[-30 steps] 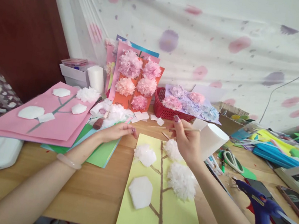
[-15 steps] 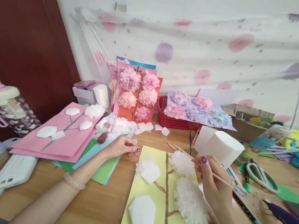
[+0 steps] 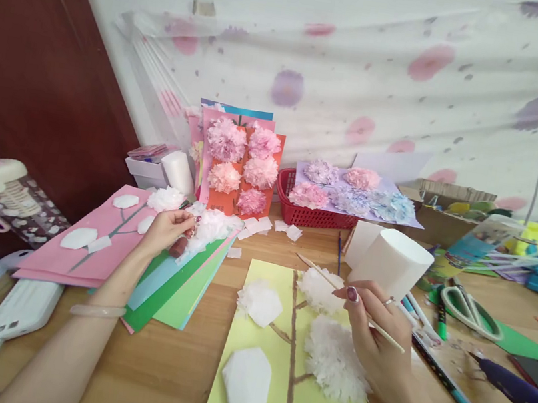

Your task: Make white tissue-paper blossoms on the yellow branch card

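My right hand (image 3: 379, 326) grips a thin wooden stick (image 3: 322, 271), its pointed end aimed left over the top of a yellow sheet (image 3: 267, 346). That sheet bears a brown drawn stem, two fluffy white tissue flowers (image 3: 333, 359) and two flatter white paper pieces (image 3: 246, 383), one with frilled tissue around it. My left hand (image 3: 170, 232) hovers by a pile of white tissue pieces (image 3: 212, 228), thumb and fingers pinched together; what is between them, if anything, I cannot make out. A small brown-red object (image 3: 178, 246) lies just under those fingers.
Pink sheets (image 3: 52, 261) with white pieces and green sheets (image 3: 182, 310) lie left. A red basket (image 3: 317, 218) and finished flower cards stand behind. On the right are a white paper roll (image 3: 393, 267), scissors (image 3: 469, 312) and a glue gun (image 3: 518, 393).
My left hand has moved left, from beside the yellow sheet's top corner to the tissue pile. My right hand keeps the stick, now tilted more steeply. The view has shifted slightly.
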The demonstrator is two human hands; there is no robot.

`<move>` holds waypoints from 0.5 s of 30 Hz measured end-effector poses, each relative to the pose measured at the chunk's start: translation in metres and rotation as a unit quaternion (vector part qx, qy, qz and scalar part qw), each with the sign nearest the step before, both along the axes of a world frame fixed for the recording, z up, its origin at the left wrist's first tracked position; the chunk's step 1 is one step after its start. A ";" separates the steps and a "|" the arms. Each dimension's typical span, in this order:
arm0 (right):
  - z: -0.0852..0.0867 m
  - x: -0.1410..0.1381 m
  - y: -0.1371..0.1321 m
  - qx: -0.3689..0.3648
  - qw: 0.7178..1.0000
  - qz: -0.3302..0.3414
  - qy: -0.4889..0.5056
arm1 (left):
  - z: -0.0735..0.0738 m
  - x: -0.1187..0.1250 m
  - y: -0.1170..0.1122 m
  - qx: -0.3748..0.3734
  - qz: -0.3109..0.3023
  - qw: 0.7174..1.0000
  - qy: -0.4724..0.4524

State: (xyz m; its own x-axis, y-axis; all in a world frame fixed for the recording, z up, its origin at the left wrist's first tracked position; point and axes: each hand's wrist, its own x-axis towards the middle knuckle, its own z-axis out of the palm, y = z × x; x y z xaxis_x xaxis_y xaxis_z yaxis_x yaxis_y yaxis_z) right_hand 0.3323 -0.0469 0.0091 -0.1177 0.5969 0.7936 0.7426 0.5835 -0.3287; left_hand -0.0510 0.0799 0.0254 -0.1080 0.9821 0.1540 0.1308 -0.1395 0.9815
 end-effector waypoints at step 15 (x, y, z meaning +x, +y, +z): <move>-0.007 -0.002 0.001 -0.027 0.999 -0.023 0.021 | 0.026 0.072 -0.043 -0.073 -0.200 0.926 -0.312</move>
